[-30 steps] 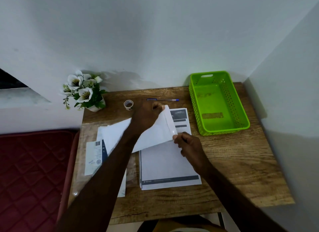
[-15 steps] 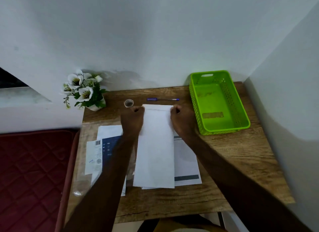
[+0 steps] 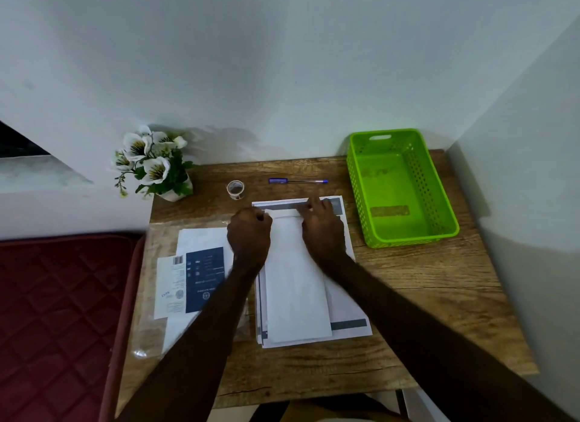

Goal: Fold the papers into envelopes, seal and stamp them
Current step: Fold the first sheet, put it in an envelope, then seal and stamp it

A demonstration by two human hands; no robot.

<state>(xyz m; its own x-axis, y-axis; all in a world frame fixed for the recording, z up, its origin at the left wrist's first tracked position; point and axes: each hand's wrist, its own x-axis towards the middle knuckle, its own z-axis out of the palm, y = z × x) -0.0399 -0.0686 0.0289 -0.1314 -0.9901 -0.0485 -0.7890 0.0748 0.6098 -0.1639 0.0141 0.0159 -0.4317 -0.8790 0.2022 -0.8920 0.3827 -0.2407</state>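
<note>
A long white envelope (image 3: 298, 296) lies lengthwise on a stack of printed papers (image 3: 348, 308) in the middle of the wooden table (image 3: 423, 296). My left hand (image 3: 249, 236) is fisted at the envelope's far left corner. My right hand (image 3: 323, 230) presses on its far right corner, fingers over the folded flap. A pack of envelopes (image 3: 194, 280) with a blue label lies to the left.
A small tape roll (image 3: 235, 189) and a blue pen (image 3: 298, 181) lie near the wall. A green plastic basket (image 3: 401, 186) stands at the back right. A flower pot (image 3: 157, 167) sits at the back left. A red mattress (image 3: 56, 311) borders the table's left side.
The envelope, held up tilted a second ago, now lies flat on the papers. Both hands moved to its far end and have drawn the flap down towards me.
</note>
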